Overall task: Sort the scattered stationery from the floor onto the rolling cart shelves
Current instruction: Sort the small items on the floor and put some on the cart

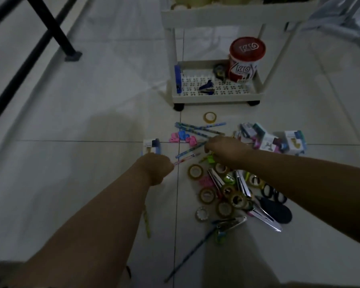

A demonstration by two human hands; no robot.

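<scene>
**Hands over the stationery pile, cart just beyond**

The tiled floor (92, 121) fills the dim view. The white rolling cart (214, 96) stands at the top, its upper shelf cut off by the frame edge; the bottom shelf holds a red-lidded tub (245, 61), a blue stapler (178, 80) against the left wall and a small blue staple remover (206, 86). A black table leg (56, 30) crosses the upper left corner.

The right forearm hides part of the pile: tape rolls (207, 195), scissors (266, 217) and small boxes (293, 142) lie crowded together, many too blurred to name. Patterned pencils (200, 128) lie between the pile and the cart.

The left hand (156, 168) is clenched around a pencil (187, 158), whose far end sticks out to the right. The right hand (224, 151) reaches down with fingers curled onto the pile; whether it grips anything cannot be told.
</scene>
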